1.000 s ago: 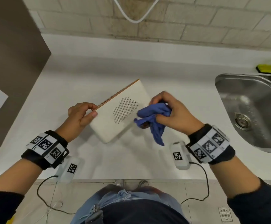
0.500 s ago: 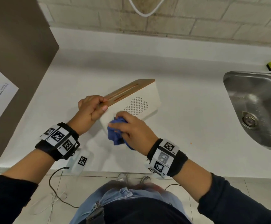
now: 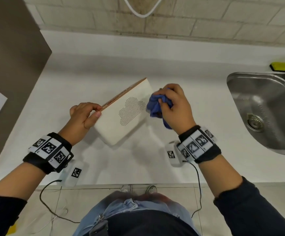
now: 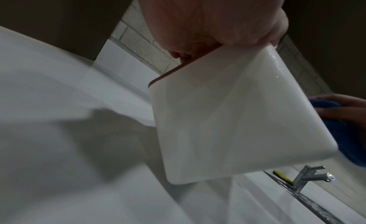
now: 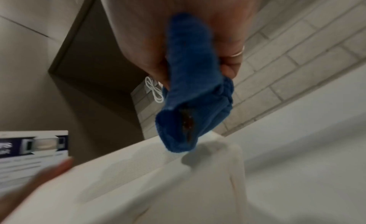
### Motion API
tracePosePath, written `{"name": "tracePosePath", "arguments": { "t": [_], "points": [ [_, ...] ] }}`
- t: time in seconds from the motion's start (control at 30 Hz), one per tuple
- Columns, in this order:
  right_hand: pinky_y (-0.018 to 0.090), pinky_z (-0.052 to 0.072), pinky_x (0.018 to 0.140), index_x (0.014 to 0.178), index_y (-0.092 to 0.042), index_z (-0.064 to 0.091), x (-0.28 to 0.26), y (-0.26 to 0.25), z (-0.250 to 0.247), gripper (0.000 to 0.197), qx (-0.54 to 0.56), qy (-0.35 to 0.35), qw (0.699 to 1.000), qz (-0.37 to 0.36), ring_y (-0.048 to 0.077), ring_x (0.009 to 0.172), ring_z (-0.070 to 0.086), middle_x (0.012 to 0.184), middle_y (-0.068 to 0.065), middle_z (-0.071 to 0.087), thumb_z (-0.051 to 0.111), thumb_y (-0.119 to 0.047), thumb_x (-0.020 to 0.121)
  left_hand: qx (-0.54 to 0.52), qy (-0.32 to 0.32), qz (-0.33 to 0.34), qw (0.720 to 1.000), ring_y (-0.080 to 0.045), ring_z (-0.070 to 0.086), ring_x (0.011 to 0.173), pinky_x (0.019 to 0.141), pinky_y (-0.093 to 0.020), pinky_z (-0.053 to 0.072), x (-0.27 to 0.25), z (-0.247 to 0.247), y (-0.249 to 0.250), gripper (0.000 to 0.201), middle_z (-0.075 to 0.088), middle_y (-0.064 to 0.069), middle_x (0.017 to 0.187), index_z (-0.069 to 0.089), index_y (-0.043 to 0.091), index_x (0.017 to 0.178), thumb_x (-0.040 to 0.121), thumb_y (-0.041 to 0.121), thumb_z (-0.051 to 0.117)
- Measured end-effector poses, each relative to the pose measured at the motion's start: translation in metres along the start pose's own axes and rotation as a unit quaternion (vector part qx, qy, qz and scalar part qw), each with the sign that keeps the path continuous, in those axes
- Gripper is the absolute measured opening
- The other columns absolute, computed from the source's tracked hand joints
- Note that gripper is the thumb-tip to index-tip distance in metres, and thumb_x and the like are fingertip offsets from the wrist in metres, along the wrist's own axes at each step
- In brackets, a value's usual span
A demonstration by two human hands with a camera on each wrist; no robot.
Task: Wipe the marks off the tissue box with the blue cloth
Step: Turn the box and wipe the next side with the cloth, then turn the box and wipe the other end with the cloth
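The tissue box (image 3: 121, 120) is cream-white with a black dotted cloud pattern and a tan wooden lid. The cloth (image 3: 155, 106) is blue with a brown stain. The desk (image 3: 90, 72) is white, the sponge (image 3: 282, 66) yellow-green.

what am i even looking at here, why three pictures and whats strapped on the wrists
No machine here: a person is cleaning with bare hands, wearing cameras. The wide picture comes from a camera on the head, looking down at a white counter with a steel sink on the right. The patterned bands on both wrists belong to the recording gear; each wrist also carries a camera, which gives the other two close, tilted pictures. The left hand grips one end of a white tissue box, tilted up on the counter. The right hand grips a bunched blue cloth at the box's far end; the right wrist view shows a dark smear on the cloth.
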State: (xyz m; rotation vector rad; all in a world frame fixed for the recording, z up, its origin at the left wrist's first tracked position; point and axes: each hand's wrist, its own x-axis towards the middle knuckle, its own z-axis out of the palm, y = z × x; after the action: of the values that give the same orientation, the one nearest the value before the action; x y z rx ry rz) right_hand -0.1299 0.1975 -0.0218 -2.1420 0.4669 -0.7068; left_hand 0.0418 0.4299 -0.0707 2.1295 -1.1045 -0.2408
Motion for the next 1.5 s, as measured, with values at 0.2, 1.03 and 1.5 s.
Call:
{"name": "tracePosePath", "arguments": {
  "t": [0.2, 1.03, 1.5],
  "points": [
    [0.026, 0.045, 0.089, 0.094, -0.008, 0.068, 0.038, 0.018, 0.03, 0.029, -0.028, -0.037, 0.999, 0.004, 0.026, 0.099, 0.059, 0.108, 0.013, 0.056, 0.048, 0.007, 0.079, -0.007, -0.008, -0.002, 1.0, -0.012, 0.042, 0.102, 0.094, -0.008, 0.014, -0.002, 0.001, -0.001, 0.028, 0.054, 0.015, 0.095, 0.047, 0.044, 0.092, 0.081, 0.058, 0.025],
    [0.025, 0.039, 0.079, 0.085, -0.014, 0.07, -0.023, 0.06, -0.034, 0.019, 0.657, 0.033, 0.676, 0.331, 0.017, 0.081, 0.05, 0.087, 0.004, 0.061, 0.069, -0.031, 0.076, 0.405, -0.229, 0.11, 0.878, -0.017, 0.04, 0.117, 0.108, -0.029, -0.004, 0.026, -0.071, -0.01, 0.08, 0.062, 0.001, 0.119, 0.052, 0.031, 0.114, 0.049, 0.077, 0.062],
    [0.02, 0.042, 0.054, 0.066, -0.019, 0.069, -0.017, 0.053, -0.022, 0.029, 0.611, -0.041, 0.693, 0.381, 0.009, 0.05, 0.05, 0.061, -0.003, 0.063, 0.077, -0.046, 0.057, 0.332, 0.05, -0.135, 0.932, -0.033, 0.047, 0.103, 0.089, -0.043, 0.018, 0.035, 0.072, 0.093, 0.09, 0.054, -0.016, 0.108, 0.052, 0.003, 0.11, 0.058, 0.076, 0.056]
  ]
}}
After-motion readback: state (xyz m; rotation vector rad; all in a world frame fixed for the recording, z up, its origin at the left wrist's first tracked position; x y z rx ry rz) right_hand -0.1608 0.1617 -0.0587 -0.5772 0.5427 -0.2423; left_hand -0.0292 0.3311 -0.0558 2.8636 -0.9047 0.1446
